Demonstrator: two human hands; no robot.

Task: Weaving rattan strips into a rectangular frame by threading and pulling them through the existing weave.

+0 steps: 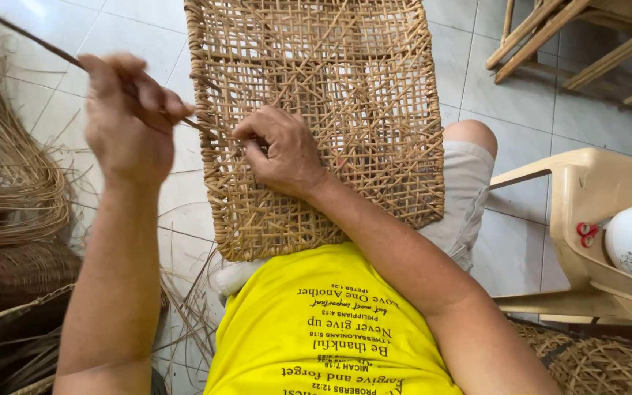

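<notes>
The woven rattan panel (323, 110) rested on the person's lap, tilted up over the tiled floor (521, 110). The left hand (127, 121) pinched a thin cane strand (23, 35) just beside the panel's left edge; the right hand (279, 150) pressed, fingers curled, on the weave there. Pulling the strand taut while pinning the lattice firmly seemed wise, lest loops slacken.

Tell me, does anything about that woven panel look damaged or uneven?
Yes. The rattan panel has an irregular weave: strands cross at odd angles, leaving uneven gaps near the right hand. The left hand pulls a strand at its edge.
</notes>
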